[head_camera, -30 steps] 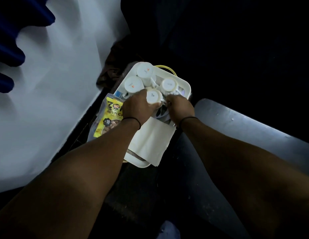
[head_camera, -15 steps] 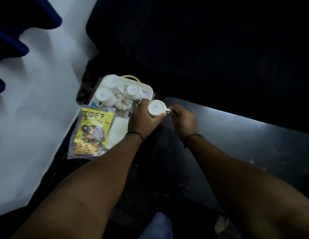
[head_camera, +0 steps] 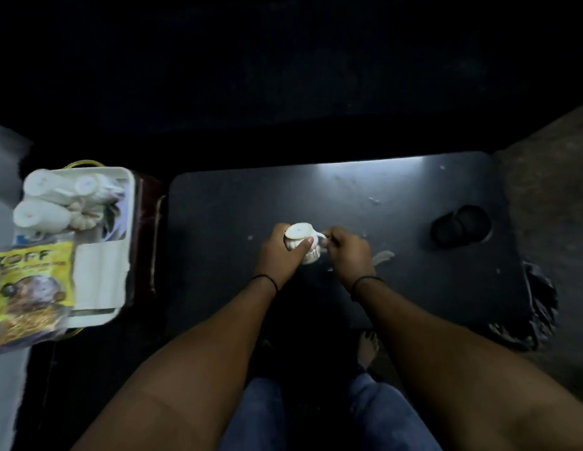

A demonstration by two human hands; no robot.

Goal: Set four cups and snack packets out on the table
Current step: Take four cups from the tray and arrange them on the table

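Note:
I hold one white ribbed cup (head_camera: pixel 299 232) upside down over the middle of the dark table (head_camera: pixel 348 196). My left hand (head_camera: pixel 277 253) grips the cup's body, and my right hand (head_camera: pixel 347 252) pinches its handle. Whether the cup touches the tabletop cannot be told. Three more white cups (head_camera: pixel 39 214) lie in the white tray (head_camera: pixel 121 177) at the left. A yellow snack packet (head_camera: pixel 31 288) lies over the tray's near left corner.
A white folded napkin (head_camera: pixel 94 275) lies in the tray. Black round coasters (head_camera: pixel 461 226) sit at the table's right side. Pale smears and crumbs (head_camera: pixel 383 257) mark the tabletop. A dark fringed cloth (head_camera: pixel 537 307) hangs off the right edge. My jeans-clad legs are below.
Both hands have carried the cup from the tray's edge to the middle of the table. The view has swung right, so the tray now lies far left.

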